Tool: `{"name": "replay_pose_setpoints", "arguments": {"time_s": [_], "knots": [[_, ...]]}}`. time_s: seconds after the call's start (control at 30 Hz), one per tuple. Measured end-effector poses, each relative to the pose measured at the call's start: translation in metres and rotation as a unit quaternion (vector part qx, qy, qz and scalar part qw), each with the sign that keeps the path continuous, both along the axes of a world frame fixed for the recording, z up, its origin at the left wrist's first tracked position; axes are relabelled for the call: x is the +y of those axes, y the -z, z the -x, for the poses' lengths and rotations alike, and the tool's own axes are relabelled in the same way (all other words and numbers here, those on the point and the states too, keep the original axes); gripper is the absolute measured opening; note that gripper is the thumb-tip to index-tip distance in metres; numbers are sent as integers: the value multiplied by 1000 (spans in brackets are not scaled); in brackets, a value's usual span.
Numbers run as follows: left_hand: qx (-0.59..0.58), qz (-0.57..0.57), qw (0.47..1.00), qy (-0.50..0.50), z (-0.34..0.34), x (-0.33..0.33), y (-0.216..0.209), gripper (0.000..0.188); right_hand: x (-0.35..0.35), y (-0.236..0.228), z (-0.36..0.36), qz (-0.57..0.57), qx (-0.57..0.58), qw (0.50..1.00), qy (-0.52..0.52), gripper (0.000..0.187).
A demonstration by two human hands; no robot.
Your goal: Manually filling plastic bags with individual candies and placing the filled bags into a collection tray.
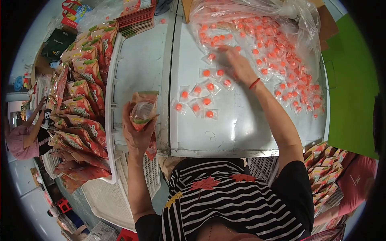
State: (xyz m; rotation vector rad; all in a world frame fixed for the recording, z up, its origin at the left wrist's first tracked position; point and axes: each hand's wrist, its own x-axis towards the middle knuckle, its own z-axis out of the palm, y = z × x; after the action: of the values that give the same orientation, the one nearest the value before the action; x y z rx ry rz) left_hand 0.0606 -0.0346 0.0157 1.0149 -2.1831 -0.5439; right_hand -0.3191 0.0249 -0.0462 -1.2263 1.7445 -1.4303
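My left hand (138, 134) is wrapped round a red and green printed pouch (152, 99) above the table's left part. A clear, round plastic cup (143, 110) sits at the pouch's mouth; how deep it goes is hidden. Out over the right part of the table, my right hand (238, 64) reaches among small clear wrapped packets, each with an orange-red round piece. Motion smears its fingers, so I cannot make out what they hold. Several such packets (210, 86) lie loose between my hands, and a large heap (277, 56) spreads to the right.
A white crate (114, 84) full of upright printed pouches (86, 90) stands at left. Flat pouches (136, 18) are stacked at the far edge. A clear plastic bag (297, 18) lies behind the heap. Other people work at far left (24, 140) and lower right (356, 182).
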Motion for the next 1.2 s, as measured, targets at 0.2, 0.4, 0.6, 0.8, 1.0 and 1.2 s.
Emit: {"name": "replay_pose_setpoints", "arguments": {"time_s": [0.2, 0.4, 0.6, 0.8, 1.0, 1.2], "knots": [[5, 23, 1000, 9, 5, -1, -2, 84, 3, 9, -58, 70, 386, 911, -126, 39], [1, 51, 999, 8, -1, -2, 4, 85, 14, 1, -91, 93, 340, 922, -158, 35], [7, -10, 1000, -1, -2, -2, 5, 85, -33, -1, -1, 44, 419, 905, 64, 33], [-1, 1, 1000, -6, -2, -1, 5, 85, -27, 16, 1, -1, 497, 868, 17, 35], [0, -5, 1000, 2, -6, -5, 9, 85, -6, -8, 16, 57, 91, 980, 165, 29], [-2, 5, 1000, -8, -4, -5, 8, 84, 7, -5, 26, -3, 208, 967, 149, 25]]}}
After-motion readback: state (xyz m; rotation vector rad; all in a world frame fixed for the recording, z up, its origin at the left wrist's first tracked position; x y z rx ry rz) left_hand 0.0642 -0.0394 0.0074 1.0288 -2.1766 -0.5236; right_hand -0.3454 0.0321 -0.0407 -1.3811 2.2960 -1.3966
